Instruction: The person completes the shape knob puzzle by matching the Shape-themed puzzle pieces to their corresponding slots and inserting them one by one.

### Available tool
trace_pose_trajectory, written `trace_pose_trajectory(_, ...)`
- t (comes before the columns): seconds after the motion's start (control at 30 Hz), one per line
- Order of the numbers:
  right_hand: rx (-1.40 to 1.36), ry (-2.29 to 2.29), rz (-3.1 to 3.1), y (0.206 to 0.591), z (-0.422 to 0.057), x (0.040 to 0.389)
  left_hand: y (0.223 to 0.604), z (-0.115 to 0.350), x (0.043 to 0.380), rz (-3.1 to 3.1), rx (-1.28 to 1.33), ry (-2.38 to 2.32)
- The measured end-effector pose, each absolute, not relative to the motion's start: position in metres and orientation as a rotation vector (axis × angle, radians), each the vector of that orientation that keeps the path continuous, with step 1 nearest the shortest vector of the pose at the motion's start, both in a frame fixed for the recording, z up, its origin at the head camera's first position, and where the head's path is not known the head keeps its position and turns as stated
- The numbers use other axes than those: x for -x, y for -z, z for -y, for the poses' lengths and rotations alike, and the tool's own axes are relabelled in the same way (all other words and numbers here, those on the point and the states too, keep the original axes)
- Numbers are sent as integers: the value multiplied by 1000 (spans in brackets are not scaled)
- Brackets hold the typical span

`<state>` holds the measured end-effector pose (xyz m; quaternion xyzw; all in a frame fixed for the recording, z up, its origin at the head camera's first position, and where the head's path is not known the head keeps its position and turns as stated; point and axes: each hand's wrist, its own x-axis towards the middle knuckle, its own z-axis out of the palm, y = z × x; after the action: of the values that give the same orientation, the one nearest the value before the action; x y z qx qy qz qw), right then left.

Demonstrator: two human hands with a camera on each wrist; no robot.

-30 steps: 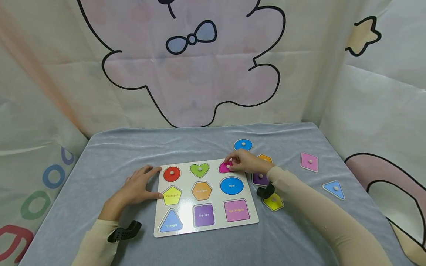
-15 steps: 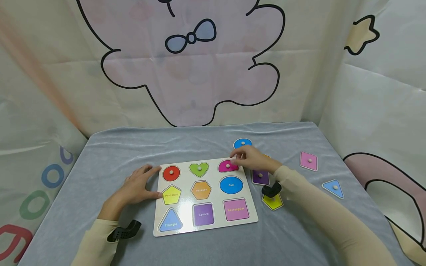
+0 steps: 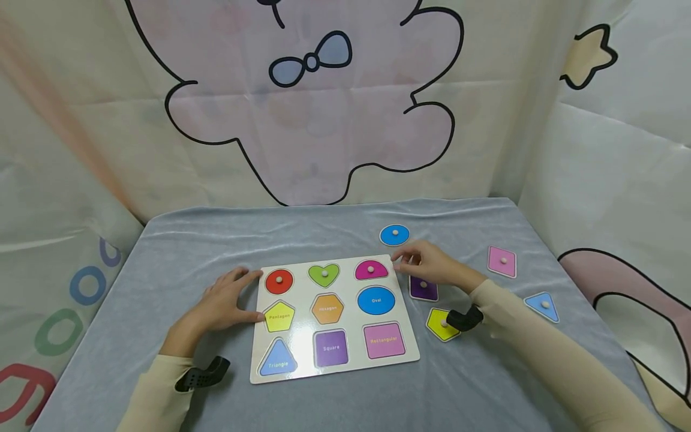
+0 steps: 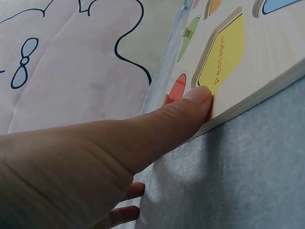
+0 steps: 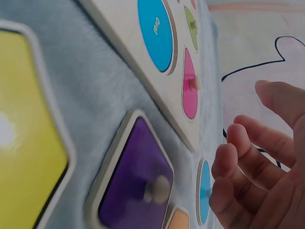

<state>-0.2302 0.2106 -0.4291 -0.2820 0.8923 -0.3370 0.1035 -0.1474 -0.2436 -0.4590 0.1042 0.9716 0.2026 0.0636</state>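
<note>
A white wooden shape puzzle board (image 3: 302, 340) lies on the table. Its top row holds a red circle (image 3: 279, 281), a green heart (image 3: 324, 275) and a pink semicircle (image 3: 371, 270), each with a knob. My left hand (image 3: 224, 303) rests at the board's left edge, the thumb touching it beside the yellow pentagon recess (image 4: 224, 57). My right hand (image 3: 426, 262) hovers past the board's top right corner, fingers loosely bent around nothing. Beneath it lies a purple square piece (image 5: 138, 176), with an orange piece (image 5: 178, 218) mostly hidden. A blue oval piece (image 3: 394, 234) lies just behind.
Right of the board lies a yellow pentagon piece (image 3: 442, 324). Farther right are a pink rectangle piece (image 3: 502, 262) and a blue triangle piece (image 3: 542, 307). Grey cloth (image 3: 335, 408) covers the table, and a printed curtain (image 3: 227, 174) hangs behind it.
My right hand has let go of the pink semicircle, now seated in the board, and moved right past the corner. The left hand has stayed in place.
</note>
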Motion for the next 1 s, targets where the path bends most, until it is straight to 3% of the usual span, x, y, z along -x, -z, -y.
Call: trace_pose_trajectory(1.0,894,1193,-2356,455,-300,159,456,244,147,-2927,-325,-615)
